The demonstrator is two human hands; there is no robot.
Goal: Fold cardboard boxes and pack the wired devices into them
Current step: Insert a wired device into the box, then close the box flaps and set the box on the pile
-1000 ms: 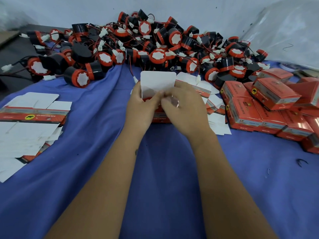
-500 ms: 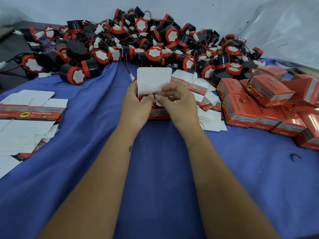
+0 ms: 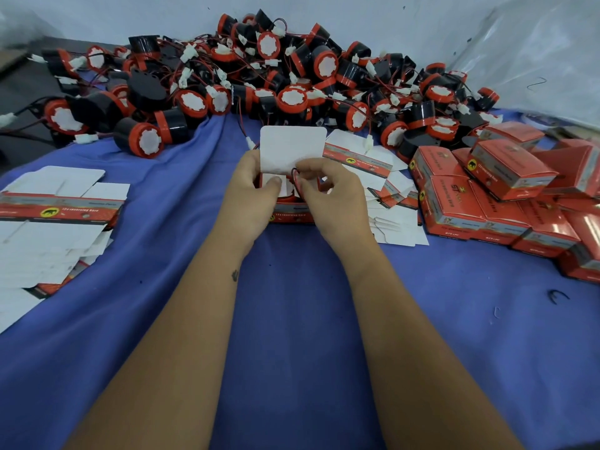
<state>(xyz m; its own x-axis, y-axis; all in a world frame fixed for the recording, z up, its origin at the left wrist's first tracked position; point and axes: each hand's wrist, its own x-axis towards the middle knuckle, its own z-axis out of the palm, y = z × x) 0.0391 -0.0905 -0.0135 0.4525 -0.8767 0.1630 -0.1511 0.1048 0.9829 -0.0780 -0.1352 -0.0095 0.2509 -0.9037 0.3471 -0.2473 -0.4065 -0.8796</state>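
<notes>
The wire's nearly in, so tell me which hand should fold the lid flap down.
Probably left. The left hand already grips the box beside the upright lid flap, while the right hand pinches the red wire.

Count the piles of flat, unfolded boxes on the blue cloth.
2. Left pile lies at the cloth's left edge; right pile lies between the right hand and the closed boxes. More may be hidden behind the hand.

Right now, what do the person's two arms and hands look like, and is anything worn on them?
Both forearms are bare, with no sleeves in view. The left hand and right hand wear no gloves, and no rings or watch show. The left forearm carries a small dark mark near the wrist.
</notes>
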